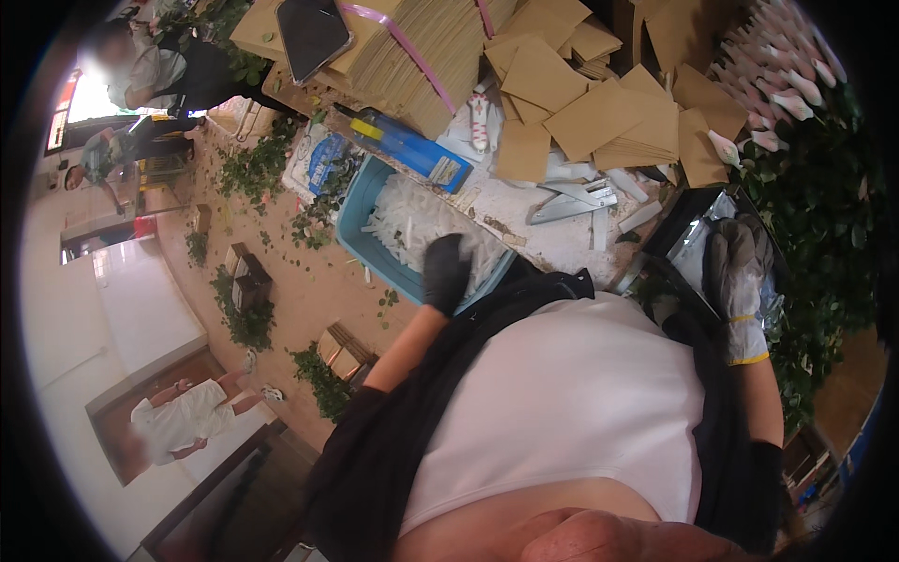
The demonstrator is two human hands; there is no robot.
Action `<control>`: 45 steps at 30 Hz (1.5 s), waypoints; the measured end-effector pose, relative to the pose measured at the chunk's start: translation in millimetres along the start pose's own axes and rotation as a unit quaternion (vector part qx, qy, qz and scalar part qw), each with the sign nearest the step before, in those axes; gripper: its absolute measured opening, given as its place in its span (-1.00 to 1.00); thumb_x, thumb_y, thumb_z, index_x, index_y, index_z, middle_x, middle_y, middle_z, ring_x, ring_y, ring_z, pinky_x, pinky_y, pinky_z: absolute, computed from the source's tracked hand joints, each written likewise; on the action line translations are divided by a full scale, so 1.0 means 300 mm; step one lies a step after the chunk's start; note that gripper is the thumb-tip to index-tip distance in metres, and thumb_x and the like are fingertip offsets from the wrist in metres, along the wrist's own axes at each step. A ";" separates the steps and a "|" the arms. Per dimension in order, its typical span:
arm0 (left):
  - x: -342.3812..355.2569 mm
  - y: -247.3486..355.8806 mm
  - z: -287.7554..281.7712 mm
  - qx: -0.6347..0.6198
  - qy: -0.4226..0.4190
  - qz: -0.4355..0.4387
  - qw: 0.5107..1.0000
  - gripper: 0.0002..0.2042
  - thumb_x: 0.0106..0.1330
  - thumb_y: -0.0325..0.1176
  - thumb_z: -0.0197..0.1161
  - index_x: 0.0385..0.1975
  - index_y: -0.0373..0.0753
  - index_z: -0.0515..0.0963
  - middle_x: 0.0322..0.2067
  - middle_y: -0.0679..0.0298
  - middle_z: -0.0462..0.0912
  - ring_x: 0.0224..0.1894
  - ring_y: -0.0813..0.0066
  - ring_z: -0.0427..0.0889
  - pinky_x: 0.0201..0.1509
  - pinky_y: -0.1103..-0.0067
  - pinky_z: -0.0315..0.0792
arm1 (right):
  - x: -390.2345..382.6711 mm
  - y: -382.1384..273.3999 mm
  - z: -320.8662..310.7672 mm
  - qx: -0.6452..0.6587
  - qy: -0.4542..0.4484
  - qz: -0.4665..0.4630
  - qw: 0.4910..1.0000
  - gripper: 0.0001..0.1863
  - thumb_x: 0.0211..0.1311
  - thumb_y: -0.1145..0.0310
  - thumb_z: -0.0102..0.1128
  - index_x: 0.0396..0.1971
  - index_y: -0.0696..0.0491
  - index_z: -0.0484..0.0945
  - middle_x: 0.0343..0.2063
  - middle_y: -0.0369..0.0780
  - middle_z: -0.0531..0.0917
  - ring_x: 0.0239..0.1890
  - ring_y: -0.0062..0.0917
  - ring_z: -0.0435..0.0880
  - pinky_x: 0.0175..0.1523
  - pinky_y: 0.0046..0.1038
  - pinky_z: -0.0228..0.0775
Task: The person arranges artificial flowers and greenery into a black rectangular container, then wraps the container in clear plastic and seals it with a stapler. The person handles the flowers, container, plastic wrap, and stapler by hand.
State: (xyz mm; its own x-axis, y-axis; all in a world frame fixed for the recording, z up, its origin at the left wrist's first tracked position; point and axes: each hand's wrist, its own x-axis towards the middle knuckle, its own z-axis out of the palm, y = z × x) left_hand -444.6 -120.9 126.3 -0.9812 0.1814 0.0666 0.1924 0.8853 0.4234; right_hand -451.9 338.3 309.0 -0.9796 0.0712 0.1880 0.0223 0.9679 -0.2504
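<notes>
My left hand [448, 270], in a dark glove, reaches down into a light-blue plastic bin [363, 251]. It touches the heap of small white translucent plastic pieces [398, 217] inside; its fingertips are bent down out of sight. In a grey-white glove with a yellow cuff edge, my right hand [740, 272] lies with fingers stretched out beside a dark open box [676, 225] lined with clear, shiny plastic. No object shows clearly in that hand. Part of the box's near side is hidden by my dark jacket.
Stacked brown cardboard sheets [403, 56], a phone [314, 36], a blue tool-like box [412, 150], loose brown cards [590, 117] and a metal stapler-like tool [573, 202] crowd the worktable. Pink-wrapped flowers [777, 80] stand at right. Cut foliage [257, 169] litters the floor; other people stand left.
</notes>
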 end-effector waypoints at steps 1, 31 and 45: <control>0.043 0.051 0.062 -0.006 0.004 0.173 0.985 -0.64 0.19 -0.20 0.29 -0.08 -0.26 0.54 -0.15 0.09 0.60 -0.09 0.09 0.56 0.02 0.32 0.44 | -0.001 -0.008 0.003 -0.016 0.003 0.004 1.000 -0.78 0.15 0.31 0.23 -0.20 0.03 0.58 -0.10 -0.03 0.57 0.00 -0.07 0.48 0.12 -0.13 0.28; 0.700 0.814 -0.051 -0.312 -0.513 0.267 0.754 -0.19 -0.05 -0.40 0.29 0.34 -0.29 0.22 0.09 -0.11 0.47 0.15 0.03 0.48 0.26 0.39 0.31 | 0.008 0.019 -0.033 0.075 -0.061 0.163 0.982 -0.65 0.19 0.14 0.18 -0.04 -0.10 0.51 -0.01 -0.14 0.51 0.14 -0.13 0.38 0.32 -0.03 0.00; 0.727 0.834 -0.013 -0.173 -0.504 0.263 0.804 -0.42 0.16 -0.28 0.28 0.23 -0.22 0.35 -0.08 -0.03 0.63 -0.08 0.06 0.65 0.02 0.33 0.48 | -0.010 0.024 0.000 0.023 -0.026 0.158 0.987 -0.72 0.15 0.31 0.19 -0.10 -0.14 0.52 -0.06 -0.21 0.58 0.10 -0.13 0.41 0.30 -0.11 0.07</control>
State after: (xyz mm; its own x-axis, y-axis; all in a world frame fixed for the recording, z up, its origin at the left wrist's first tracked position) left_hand -610.6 138.4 250.3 -0.2194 0.9017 -0.3726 0.3887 0.4311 0.8143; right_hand -448.8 345.1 306.7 -0.9342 0.3541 0.0440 0.3207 0.8871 -0.3321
